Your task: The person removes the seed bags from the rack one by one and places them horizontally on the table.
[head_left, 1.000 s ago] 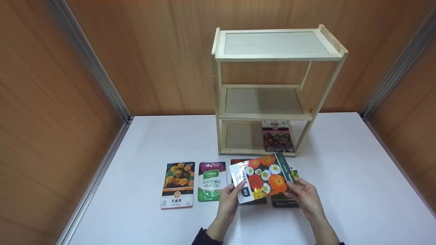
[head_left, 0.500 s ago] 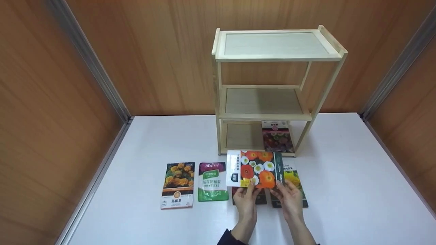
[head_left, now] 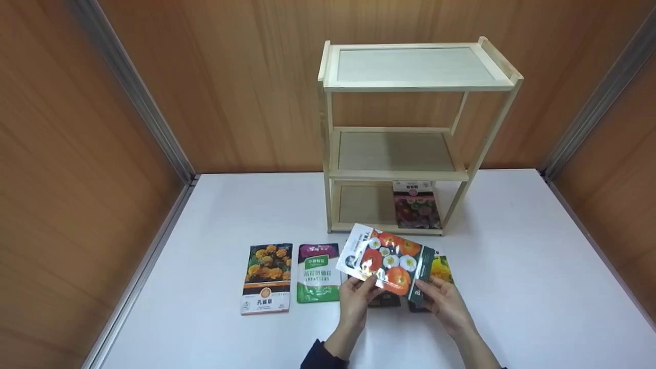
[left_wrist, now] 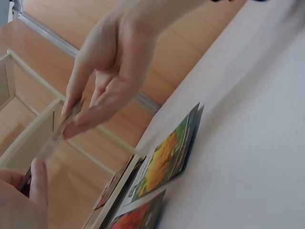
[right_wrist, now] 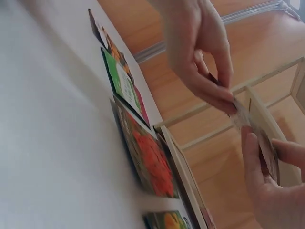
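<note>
In the head view a seed packet (head_left: 387, 262) with orange and white poppies is held tilted above the table, its right end lower. My left hand (head_left: 355, 302) pinches its lower edge near the white end, thumb on the front. The dark green end is pinched by my right hand (head_left: 448, 306). Both wrist views show the packet edge-on and blurred between the hands. Beneath it lie a red-flowered packet (right_wrist: 150, 157), mostly hidden in the head view, and a yellow-flowered packet (left_wrist: 162, 160), partly covered by the held packet and right hand.
A three-tier wooden shelf (head_left: 400, 176) stands behind; a dark-flowered packet (head_left: 417, 207) leans on its bottom tier at right. Left on the white table (head_left: 205, 266) lie an orange marigold packet (head_left: 266, 278) and a green-and-white impatiens packet (head_left: 319, 273). Wooden panels (head_left: 230, 92) enclose the table.
Both hands first moved the poppy packet from a tilt to level while drawing closer together. Now it tilts the opposite way, right end down, and the hands are slightly farther apart.
</note>
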The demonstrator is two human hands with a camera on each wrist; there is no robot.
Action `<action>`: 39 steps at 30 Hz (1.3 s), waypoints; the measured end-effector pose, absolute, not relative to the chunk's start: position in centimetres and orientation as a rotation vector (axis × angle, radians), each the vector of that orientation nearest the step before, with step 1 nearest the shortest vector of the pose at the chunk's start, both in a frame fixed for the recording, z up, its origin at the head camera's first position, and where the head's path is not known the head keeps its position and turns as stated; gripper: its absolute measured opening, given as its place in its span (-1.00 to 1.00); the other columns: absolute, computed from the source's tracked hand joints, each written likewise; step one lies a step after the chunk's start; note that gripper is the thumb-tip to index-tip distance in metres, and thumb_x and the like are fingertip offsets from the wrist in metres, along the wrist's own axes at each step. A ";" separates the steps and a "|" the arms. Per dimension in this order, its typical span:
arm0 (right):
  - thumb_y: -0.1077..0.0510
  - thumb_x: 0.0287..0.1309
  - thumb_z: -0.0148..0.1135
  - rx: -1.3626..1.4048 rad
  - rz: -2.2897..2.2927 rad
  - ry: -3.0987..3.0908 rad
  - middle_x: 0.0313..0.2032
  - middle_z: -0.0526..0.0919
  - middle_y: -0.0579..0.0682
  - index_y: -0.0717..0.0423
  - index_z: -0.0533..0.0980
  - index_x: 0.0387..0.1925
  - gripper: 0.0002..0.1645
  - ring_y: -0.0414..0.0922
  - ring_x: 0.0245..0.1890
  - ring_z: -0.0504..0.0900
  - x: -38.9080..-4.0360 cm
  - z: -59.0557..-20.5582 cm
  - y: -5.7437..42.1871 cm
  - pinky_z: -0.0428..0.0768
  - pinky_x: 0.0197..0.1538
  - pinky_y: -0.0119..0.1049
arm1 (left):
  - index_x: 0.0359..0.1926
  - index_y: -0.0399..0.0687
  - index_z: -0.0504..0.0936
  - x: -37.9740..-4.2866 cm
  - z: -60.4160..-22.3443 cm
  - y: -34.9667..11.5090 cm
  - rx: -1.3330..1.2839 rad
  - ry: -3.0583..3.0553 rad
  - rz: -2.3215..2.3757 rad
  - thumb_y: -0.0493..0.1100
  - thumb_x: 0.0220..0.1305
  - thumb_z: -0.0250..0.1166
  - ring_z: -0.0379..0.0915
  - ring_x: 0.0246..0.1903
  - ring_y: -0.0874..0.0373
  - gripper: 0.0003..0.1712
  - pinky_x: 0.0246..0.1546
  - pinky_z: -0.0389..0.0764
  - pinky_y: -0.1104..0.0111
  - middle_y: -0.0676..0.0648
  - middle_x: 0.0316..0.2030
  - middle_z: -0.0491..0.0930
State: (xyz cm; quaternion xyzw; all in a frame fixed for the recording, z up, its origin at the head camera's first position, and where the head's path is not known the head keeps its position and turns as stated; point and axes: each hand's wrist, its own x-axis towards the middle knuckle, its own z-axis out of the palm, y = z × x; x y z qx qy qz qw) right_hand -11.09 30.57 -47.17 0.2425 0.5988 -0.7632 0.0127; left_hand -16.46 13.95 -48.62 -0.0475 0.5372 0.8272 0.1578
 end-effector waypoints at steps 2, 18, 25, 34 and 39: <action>0.08 0.12 0.14 0.711 -2.343 1.863 -0.14 0.57 0.14 0.42 0.18 0.13 -0.33 -0.07 -0.19 0.58 -10.9 -46.9 31.5 0.52 -0.12 -0.25 | -0.02 -0.54 0.35 -16.7 -48.4 13.2 -0.066 1.538 2.303 -0.33 0.11 0.16 0.55 -0.29 0.03 -0.57 -0.27 0.56 0.32 -0.23 -0.26 0.57; 0.22 0.13 0.10 0.599 -2.342 1.888 -0.33 0.62 0.03 0.35 0.39 -0.08 -0.66 -0.14 -0.37 0.59 -9.7 -46.3 33.1 0.57 -0.24 -0.28 | 0.02 -0.47 0.38 -17.0 -47.5 11.4 0.082 1.562 2.138 -0.21 0.12 0.20 0.56 -0.31 0.02 -0.50 -0.28 0.56 0.30 -0.25 -0.24 0.58; 0.26 0.14 0.08 0.916 -2.408 1.998 -0.34 0.62 0.00 0.38 0.32 0.01 -0.58 -0.17 -0.38 0.59 -10.1 -47.6 31.1 0.56 -0.25 -0.34 | 0.08 -0.43 0.31 -15.2 -48.1 14.5 -0.126 1.689 2.235 -0.17 0.13 0.20 0.54 -0.27 0.08 -0.45 -0.29 0.56 0.33 -0.18 -0.20 0.57; 0.14 0.11 0.15 1.054 -2.526 1.942 -0.16 0.59 0.04 0.36 0.29 0.05 -0.47 -0.24 -0.32 0.59 -10.3 -49.5 29.0 0.56 -0.22 -0.33 | 0.10 -0.55 0.22 -14.3 -49.0 16.2 -0.248 1.726 2.340 -0.39 0.15 0.08 0.46 -0.09 -0.05 -0.51 -0.20 0.52 0.37 -0.37 -0.07 0.46; 0.15 0.12 0.14 1.058 -2.526 1.923 -0.12 0.57 0.08 0.34 0.30 0.03 -0.51 -0.24 -0.29 0.59 -10.3 -49.7 28.6 0.55 -0.19 -0.31 | 0.07 -0.55 0.26 -14.5 -49.2 15.9 -0.268 1.738 2.330 -0.40 0.11 0.12 0.49 -0.14 -0.04 -0.50 -0.23 0.53 0.37 -0.36 -0.10 0.49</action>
